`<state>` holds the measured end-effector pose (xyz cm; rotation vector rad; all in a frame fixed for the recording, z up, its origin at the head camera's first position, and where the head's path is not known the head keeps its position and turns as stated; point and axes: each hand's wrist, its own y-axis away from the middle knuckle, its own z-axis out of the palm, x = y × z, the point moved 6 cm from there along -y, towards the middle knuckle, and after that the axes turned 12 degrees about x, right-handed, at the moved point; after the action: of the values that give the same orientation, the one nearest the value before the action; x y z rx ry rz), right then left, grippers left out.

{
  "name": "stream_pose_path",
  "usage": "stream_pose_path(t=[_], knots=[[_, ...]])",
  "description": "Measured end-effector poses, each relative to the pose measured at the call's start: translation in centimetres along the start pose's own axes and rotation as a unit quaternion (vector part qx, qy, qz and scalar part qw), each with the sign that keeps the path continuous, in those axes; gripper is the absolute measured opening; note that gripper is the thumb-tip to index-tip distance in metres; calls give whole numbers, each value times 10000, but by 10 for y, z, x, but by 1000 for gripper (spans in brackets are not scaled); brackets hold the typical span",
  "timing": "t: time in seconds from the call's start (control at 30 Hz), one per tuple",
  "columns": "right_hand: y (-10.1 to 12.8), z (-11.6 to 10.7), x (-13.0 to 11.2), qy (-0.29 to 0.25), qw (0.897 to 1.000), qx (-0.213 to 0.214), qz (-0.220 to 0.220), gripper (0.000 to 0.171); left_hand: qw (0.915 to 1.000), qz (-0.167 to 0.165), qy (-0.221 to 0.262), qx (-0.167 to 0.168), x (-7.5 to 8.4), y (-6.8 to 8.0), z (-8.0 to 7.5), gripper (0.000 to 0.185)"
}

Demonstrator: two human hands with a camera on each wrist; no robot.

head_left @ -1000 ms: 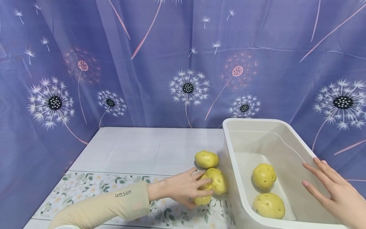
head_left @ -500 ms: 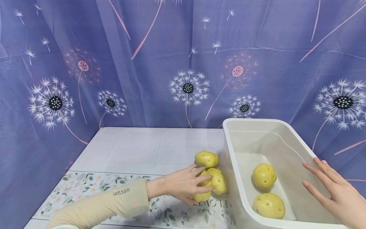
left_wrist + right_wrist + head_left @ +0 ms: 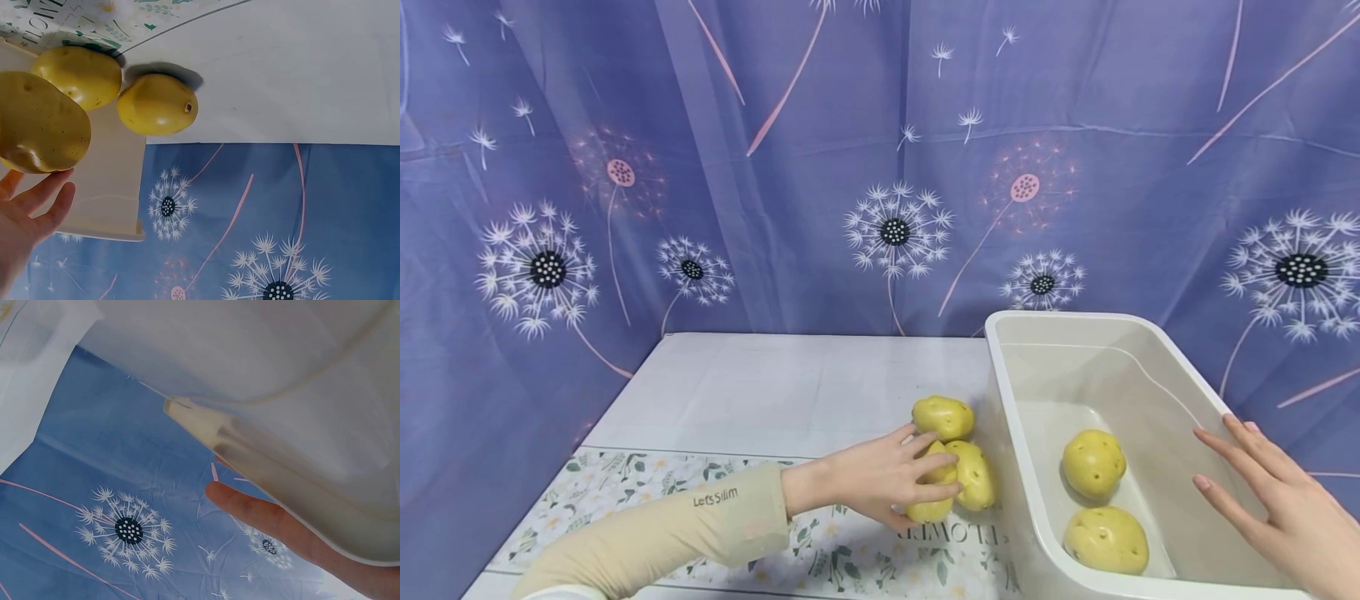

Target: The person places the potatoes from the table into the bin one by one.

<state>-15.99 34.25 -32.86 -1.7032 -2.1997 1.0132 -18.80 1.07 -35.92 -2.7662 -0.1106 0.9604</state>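
My left hand (image 3: pixel 923 495) curls round a yellow potato (image 3: pixel 927 511) on the flowered mat, just left of the white plastic bin (image 3: pixel 1000 392). In the left wrist view that potato (image 3: pixel 40 122) lies against my fingers (image 3: pixel 37 200). Two more potatoes (image 3: pixel 942 417) (image 3: pixel 976 477) lie touching it beside the bin wall. Inside the bin lie two potatoes (image 3: pixel 1093 464) (image 3: pixel 1105 539). My right hand (image 3: pixel 1255 483) rests with straight fingers on the bin's right rim (image 3: pixel 250 456), holding nothing.
A flowered mat (image 3: pixel 625 492) covers the near part of the white table (image 3: pixel 760 383). A blue dandelion-print curtain (image 3: pixel 887 167) closes in the back and both sides. The table's left and far parts are bare.
My left hand has closed more round the potato and drawn it slightly up and away from me. The right hand and the bin have not moved.
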Motion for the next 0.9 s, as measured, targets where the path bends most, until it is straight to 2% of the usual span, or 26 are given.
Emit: stream_pose_path(t=[0.27,0.57,0.9], knots=[[0,0,-1,10,10000,-50,30,54,9998,13,-210,-23,-6,0,-6,74],[-1,-2,-2,-80,9999,98,-64,54,9994,-68,-339,-62,-19,0,-15,72],[-1,-2,-1,-177,9996,198,-133,54,9986,-147,-481,160,-35,-8,-23,74]])
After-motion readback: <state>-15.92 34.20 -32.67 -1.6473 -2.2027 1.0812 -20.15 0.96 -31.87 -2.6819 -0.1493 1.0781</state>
